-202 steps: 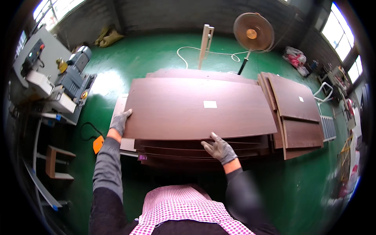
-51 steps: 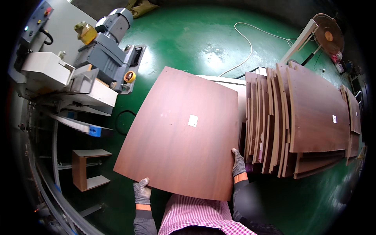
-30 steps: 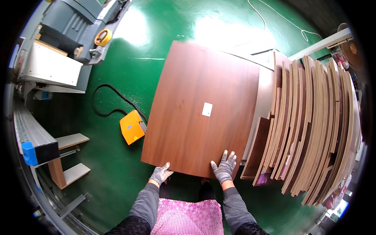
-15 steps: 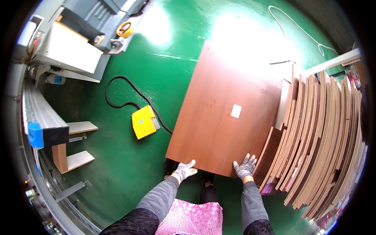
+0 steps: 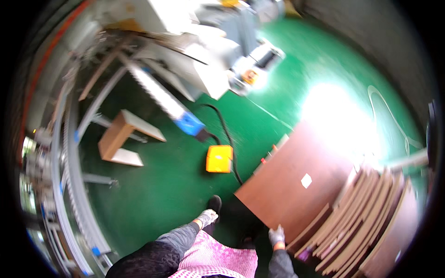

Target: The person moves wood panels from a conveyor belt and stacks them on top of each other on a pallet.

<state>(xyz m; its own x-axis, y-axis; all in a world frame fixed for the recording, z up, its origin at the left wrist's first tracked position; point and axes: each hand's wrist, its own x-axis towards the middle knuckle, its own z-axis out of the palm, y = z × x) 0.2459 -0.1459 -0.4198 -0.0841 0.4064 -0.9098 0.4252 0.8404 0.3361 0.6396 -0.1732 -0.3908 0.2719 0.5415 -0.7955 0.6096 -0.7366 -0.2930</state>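
Note:
A large reddish-brown wooden panel (image 5: 282, 187) lies flat at the centre right, with a small white label (image 5: 306, 180) on its face. My right hand (image 5: 276, 235), in a grey glove, rests at the panel's near edge with its fingers laid against it. My left hand (image 5: 207, 217), gloved too, is off the panel to its left, above my dark shoe (image 5: 214, 202). Motion blur smears its fingers, and nothing held shows in it. Part of a red-and-white object shows along the panel's left edge.
Many brown boards (image 5: 357, 217) stand stacked on edge at the right. A yellow foot-pedal box (image 5: 219, 159) with a black cable sits on the green floor. Left of it are a rail with a blue end (image 5: 190, 124) and a U-shaped wooden piece (image 5: 113, 136). Machinery stands at upper left.
My view has swung left, so the panel and stack now appear lower and further right. My left hand has come off the panel's edge, while my right hand stays at it.

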